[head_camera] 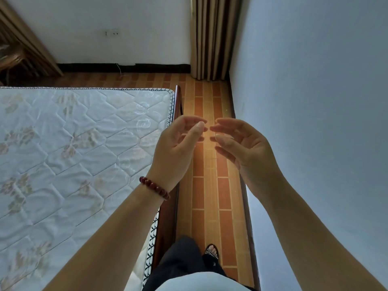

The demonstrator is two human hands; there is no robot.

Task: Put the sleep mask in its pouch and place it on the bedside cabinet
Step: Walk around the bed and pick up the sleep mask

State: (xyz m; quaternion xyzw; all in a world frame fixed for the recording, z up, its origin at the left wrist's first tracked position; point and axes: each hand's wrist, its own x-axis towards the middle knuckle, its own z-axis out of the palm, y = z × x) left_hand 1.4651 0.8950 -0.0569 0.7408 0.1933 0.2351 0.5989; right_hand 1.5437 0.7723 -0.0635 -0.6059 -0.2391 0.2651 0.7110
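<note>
I am holding my left hand and right hand up empty, fingers loosely spread, fingertips nearly meeting; no mask or pouch is showing.

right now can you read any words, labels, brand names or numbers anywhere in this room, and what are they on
None: no readable text shows in the head view.
The mattress carries only quilted flower and swirl patterns, no label.
The wall socket is too small to show any marking.
The bead bracelet and both empty hands bear no writing.
</note>
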